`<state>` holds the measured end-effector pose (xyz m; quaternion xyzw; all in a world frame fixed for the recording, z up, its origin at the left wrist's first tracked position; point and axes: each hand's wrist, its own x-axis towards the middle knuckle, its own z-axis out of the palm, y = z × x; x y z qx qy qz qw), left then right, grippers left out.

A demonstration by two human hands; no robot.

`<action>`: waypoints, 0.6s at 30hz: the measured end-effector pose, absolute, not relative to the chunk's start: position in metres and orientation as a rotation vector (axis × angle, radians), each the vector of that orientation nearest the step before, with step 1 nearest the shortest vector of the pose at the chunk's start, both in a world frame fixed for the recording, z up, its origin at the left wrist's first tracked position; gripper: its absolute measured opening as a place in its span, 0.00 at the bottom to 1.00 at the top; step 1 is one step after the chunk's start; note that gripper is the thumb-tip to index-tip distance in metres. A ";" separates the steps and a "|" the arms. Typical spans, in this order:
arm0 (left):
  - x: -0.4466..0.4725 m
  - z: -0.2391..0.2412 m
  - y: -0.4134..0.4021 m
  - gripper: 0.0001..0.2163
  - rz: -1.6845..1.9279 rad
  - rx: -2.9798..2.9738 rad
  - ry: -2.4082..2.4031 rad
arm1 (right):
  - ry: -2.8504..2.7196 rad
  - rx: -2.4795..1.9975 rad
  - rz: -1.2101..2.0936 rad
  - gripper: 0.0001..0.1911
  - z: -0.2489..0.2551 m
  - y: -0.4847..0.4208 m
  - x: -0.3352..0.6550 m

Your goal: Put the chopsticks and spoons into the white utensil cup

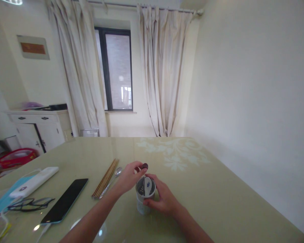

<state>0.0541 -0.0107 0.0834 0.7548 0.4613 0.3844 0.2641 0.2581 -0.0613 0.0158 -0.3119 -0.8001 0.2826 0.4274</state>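
A white perforated cup-shaped holder (142, 202) stands on the pale green table (205, 189). My right hand (160, 199) wraps around its right side and steadies it. My left hand (130, 177) pinches the dark end of a white spoon with a blue pattern (147, 185), whose bowl sits down inside the holder. To the left of my left hand lie a bundle of wooden chopsticks (105, 178) and a metal spoon (114, 177) flat on the table.
A dark phone (65, 200) on a cable, black glasses (27, 204), a white power bank (34, 182) and a blue face mask (3, 199) lie at the left. A white wall borders the table's right edge; a curtained window and a white cabinet stand behind.
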 end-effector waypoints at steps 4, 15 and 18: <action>0.048 0.100 -0.016 0.19 1.236 1.819 1.188 | -1.978 -0.809 0.698 0.41 0.011 -0.059 0.258; -0.048 0.132 0.030 0.32 1.512 1.290 1.279 | -1.989 -0.803 0.716 0.42 0.010 -0.058 0.260; -0.055 0.089 0.041 0.33 1.255 1.355 1.375 | -1.980 -0.830 0.710 0.42 0.009 -0.058 0.260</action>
